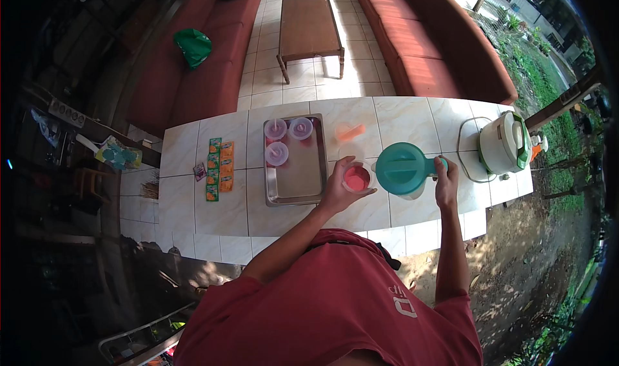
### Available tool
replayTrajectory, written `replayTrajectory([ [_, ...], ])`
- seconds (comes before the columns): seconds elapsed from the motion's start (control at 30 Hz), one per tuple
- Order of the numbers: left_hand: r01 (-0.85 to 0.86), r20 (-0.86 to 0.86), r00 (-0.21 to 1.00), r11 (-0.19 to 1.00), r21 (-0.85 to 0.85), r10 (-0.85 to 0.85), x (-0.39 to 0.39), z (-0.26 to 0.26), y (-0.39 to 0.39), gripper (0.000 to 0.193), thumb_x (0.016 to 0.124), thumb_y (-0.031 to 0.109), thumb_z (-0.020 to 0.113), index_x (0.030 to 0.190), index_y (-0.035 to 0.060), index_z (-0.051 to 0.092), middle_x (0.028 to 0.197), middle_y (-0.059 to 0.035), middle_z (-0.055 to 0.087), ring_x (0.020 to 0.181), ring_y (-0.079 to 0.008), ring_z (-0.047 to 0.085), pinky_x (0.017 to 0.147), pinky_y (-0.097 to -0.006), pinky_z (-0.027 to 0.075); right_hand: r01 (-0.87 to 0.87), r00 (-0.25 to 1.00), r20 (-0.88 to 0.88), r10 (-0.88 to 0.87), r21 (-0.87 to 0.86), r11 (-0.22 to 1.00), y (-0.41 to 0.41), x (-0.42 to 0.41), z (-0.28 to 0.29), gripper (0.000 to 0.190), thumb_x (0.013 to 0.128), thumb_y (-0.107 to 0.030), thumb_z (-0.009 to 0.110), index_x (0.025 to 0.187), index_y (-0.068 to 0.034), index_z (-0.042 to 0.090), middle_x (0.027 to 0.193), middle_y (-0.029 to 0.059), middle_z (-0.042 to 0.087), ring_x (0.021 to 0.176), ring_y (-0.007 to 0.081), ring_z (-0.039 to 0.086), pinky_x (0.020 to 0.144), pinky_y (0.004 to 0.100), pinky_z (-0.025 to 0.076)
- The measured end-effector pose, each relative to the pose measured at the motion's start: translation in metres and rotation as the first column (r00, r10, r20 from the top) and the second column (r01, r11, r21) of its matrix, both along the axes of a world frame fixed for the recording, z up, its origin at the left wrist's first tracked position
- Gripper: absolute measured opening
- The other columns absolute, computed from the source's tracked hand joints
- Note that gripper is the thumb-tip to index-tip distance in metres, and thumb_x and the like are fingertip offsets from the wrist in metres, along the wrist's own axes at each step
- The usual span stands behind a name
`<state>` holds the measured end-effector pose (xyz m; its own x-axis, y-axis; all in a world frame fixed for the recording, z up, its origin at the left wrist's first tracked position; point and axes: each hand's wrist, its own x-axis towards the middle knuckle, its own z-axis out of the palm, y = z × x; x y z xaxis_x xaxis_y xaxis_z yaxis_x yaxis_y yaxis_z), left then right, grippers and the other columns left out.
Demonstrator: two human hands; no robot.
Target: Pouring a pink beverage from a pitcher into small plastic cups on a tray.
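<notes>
My left hand is wrapped around a clear plastic cup with red liquid inside. In my right hand is the handle of a pitcher with a teal lid, its spout side close to the cup's rim. Whether liquid is passing between them I cannot tell. Just left of the cup lies a metal tray holding three lidded cups of reddish drink in its far part. Beyond my left hand stands an uncovered clear cup, near an orange item, possibly plastic.
Green sachets and orange sachets lie left of the tray, beside a small purple packet. A white and green rice cooker with its cord occupies the right end of the tiled table. Past it are red sofas and a wooden table.
</notes>
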<state>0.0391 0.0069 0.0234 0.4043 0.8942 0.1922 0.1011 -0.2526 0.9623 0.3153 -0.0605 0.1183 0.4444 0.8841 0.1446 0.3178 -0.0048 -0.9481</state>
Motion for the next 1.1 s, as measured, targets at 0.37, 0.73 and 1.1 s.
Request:
replayTrajectory([
  [0.37,-0.089,0.059,0.994,0.996,-0.022,0.090,-0.002,-0.011,-0.014,0.094,0.070,0.013,0.097,0.141,0.0036,0.036,0.130,-0.0128,0.056,0.123,-0.0221,0.058,0.108,-0.0377,0.049,0.355,0.771,-0.559,-0.305,-0.020,0.935,-0.020,0.002,-0.114,0.035,0.103,-0.035,0.051,0.081,-0.009,0.058,0.069,0.0028,0.055,0.062,0.0141,0.051,0.060,0.0306,0.038],
  [0.73,-0.169,0.026,0.985,0.984,-0.045,0.171,0.000,-0.021,-0.023,0.093,0.069,0.017,0.098,0.139,0.0029,0.038,0.130,-0.0137,0.058,0.123,-0.0224,0.060,0.108,-0.0368,0.050,0.438,0.643,-0.670,-0.370,-0.074,0.896,-0.011,-0.017,-0.181,0.035,0.103,-0.039,0.047,0.088,-0.009,0.057,0.074,0.0039,0.056,0.066,0.0148,0.053,0.063,0.0310,0.040],
  [1.1,-0.177,0.034,0.984,0.984,-0.013,0.177,-0.006,-0.020,-0.029,0.089,0.069,0.018,0.099,0.137,0.0036,0.043,0.128,-0.0124,0.060,0.122,-0.0218,0.061,0.106,-0.0371,0.051,0.504,0.516,-0.760,-0.395,-0.104,0.858,0.000,-0.027,-0.215,0.036,0.106,-0.039,0.044,0.093,-0.009,0.057,0.078,0.0033,0.059,0.068,0.0155,0.055,0.064,0.0309,0.041],
])
